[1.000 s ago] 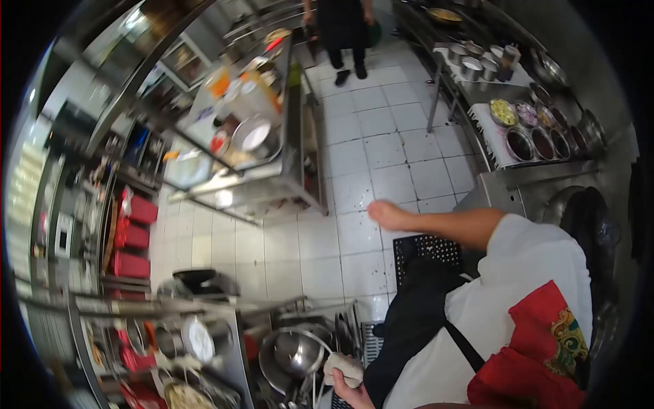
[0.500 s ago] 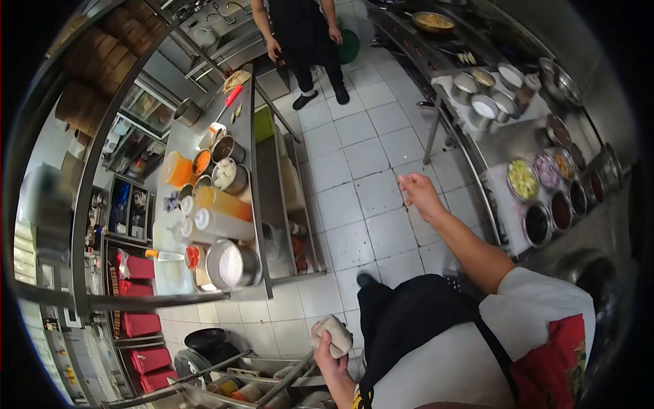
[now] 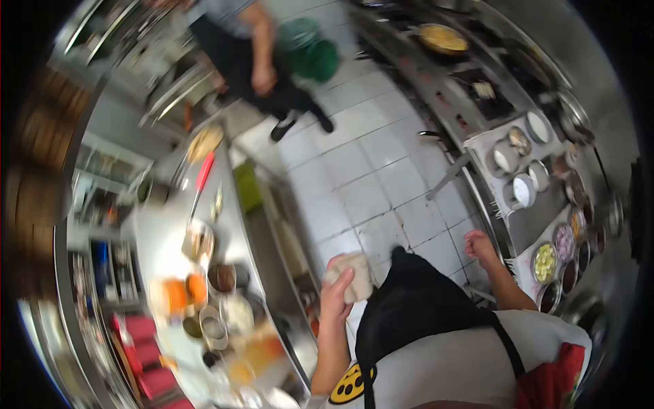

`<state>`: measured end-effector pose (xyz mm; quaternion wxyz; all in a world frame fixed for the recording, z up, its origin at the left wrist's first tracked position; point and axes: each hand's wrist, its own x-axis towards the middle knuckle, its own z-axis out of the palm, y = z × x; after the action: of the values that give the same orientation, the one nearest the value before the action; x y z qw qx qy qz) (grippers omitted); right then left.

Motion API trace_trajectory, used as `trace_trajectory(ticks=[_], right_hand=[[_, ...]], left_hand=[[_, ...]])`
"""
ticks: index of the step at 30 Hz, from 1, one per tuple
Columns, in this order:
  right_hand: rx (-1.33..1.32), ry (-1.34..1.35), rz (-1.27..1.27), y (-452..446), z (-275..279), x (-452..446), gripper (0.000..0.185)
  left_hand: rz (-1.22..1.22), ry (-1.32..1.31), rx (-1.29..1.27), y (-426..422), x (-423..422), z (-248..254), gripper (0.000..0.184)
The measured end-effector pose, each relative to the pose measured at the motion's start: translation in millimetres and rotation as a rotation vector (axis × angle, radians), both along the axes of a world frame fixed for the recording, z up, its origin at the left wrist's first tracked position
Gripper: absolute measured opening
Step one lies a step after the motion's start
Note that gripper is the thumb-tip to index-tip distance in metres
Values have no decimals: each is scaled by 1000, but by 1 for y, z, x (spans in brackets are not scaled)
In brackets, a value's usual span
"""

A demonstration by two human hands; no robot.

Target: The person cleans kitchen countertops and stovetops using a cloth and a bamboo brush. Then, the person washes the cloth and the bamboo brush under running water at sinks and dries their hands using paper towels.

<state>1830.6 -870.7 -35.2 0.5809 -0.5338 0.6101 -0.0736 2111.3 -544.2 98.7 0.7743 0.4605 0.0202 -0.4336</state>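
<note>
Head camera shows my left hand (image 3: 335,292) clamped on a folded, lumpy, pale cloth (image 3: 358,275), tucked between thumb and fingers. Its corners are rounded. My right hand (image 3: 481,247) is blurry, so I can't tell if it's closed.

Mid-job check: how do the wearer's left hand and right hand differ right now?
The left hand grips a pale bundled cloth; the right hand shows nothing held. The left hand is on the work table's side, the right hand on the bowl counter's. Both are bare.
</note>
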Motion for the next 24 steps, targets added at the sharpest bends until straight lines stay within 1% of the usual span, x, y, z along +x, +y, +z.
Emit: trace_trajectory(ticks=[1,2,3,4,5,6,7,8,9,10,11,12,13,14,15,16,17,18,20,22,24], right_hand=[[42,33,-43,-11,-4,7,18],[39,42,-5,-23,-22,17,14],[108,-118,-48,-41,-47,33,13],[190,-271,-81,-48,-70,47,13],[189,-356,17,-62,-82,78,12],[86,-126,243,-80,-80,131,14],[-135,-143,438,-99,-90,180,14],[-410,-134,614,-117,-101,228,15],[-690,-119,730,-135,-111,276,16],[-813,-153,724,-151,-98,327,15],[-826,-215,690,-166,-78,382,14],[-796,-275,646,-179,-56,435,13],[-717,-326,619,-191,-38,484,13],[-625,-369,589,-206,-20,532,12],[-316,-396,601,-222,10,572,11],[-366,-411,629,-235,-10,620,12],[-447,-346,688,-248,8,649,16],[-486,-334,674,-257,8,678,17],[-522,-279,620,-282,0,710,19],[-506,-218,606,-299,-13,742,19],[-501,-156,569,-322,-30,754,19]], left_hand=[[-18,2,13,-21,26,-3,45],[-30,4,25,-40,51,-10,46],[-29,13,46,-55,71,-16,47],[5,18,138,-64,87,-8,49],[56,6,204,-89,108,-4,51],[83,-4,232,-109,133,-7,51],[119,-4,289,-111,150,-7,52],[166,-10,341,-112,167,-5,53],[182,-28,330,-122,185,-4,51],[193,-38,329,-124,201,1,50],[204,-44,330,-125,217,9,48],[285,-2,389,-134,231,22,51],[361,38,446,-145,243,37,54],[389,-8,455,-157,256,54,58],[384,-335,480,-152,263,34,58],[412,-658,515,-148,270,13,60],[389,-4,481,-174,314,49,59],[362,22,516,-186,343,51,59],[231,-168,512,-202,404,42,61],[100,-435,475,-217,464,27,63],[-23,-700,421,-231,519,12,66]])
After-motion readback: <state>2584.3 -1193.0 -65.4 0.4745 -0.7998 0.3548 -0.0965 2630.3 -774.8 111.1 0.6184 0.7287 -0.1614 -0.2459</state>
